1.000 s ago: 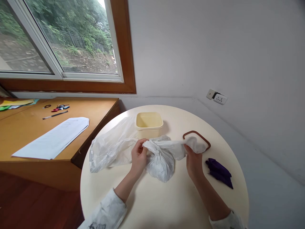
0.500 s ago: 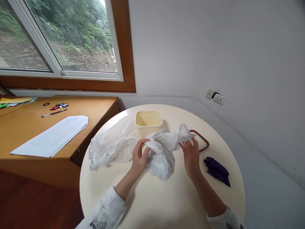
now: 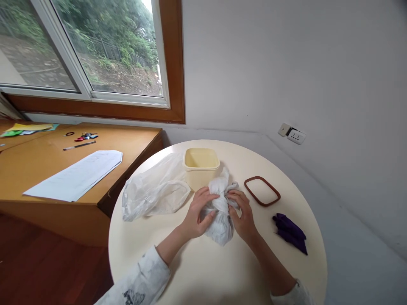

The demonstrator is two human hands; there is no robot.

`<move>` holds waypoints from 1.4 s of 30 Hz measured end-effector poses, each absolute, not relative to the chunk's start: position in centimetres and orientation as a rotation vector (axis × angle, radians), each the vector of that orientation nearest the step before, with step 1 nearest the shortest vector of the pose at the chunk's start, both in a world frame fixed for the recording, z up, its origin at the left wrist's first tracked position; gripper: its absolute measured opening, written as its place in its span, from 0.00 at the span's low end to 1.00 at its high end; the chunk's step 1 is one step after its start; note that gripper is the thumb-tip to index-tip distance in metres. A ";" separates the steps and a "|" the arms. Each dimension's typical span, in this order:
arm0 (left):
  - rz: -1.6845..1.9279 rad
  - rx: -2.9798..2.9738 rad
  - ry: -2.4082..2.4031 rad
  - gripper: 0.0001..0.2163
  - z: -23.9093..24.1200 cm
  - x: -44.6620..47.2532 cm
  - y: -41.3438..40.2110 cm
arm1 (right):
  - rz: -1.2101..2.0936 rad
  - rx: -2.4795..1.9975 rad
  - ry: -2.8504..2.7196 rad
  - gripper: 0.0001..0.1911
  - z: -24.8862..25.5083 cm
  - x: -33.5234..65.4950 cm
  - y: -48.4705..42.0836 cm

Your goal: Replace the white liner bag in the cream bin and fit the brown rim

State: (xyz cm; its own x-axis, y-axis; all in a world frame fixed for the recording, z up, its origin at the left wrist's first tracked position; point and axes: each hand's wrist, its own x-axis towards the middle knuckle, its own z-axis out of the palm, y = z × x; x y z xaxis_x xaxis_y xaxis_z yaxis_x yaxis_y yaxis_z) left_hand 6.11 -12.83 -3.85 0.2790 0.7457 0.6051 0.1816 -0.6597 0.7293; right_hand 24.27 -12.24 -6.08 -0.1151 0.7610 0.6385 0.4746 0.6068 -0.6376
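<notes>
White plastic bundle (image 3: 220,220), crumpled and gathered to a neck at the top, is lying on the round cream counter (image 3: 222,271) near its middle, and I am holding it from both sides. Left hand (image 3: 199,212): its fingers (image 3: 209,196) are curling around the bundle's left side and gripping the plastic. Right hand (image 3: 242,214): its fingers (image 3: 235,195) are closing on the right side at the neck, gripping it too. Cream tub (image 3: 201,165), open, is standing upright just behind the bundle, touching it or nearly so. Second plastic bag (image 3: 152,195), loose and translucent, is spreading flat to the left of my left hand, reaching the counter's edge. Brown rectangular ring (image 3: 262,191) is lying flat to the right of the bundle, apart from it. Purple cloth (image 3: 291,233), bunched, is sitting nearer the right edge, in front of the ring. Wooden counter (image 3: 47,169) under the window is carrying a long white paper (image 3: 76,176).
</notes>
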 end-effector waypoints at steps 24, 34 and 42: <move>0.953 2.129 1.304 0.30 -6.6 2.1 -15.7 | 0.977 -1.228 -1.211 0.19 -2.1 26.4 -12.6; 1.477 1.872 1.504 0.22 -6.0 3.1 -11.7 | 0.697 -0.844 -1.017 0.19 8.4 25.5 -6.5; 1.560 1.800 1.463 0.24 -7.1 3.7 -11.1 | 0.855 -0.647 -1.069 0.17 11.9 19.4 2.0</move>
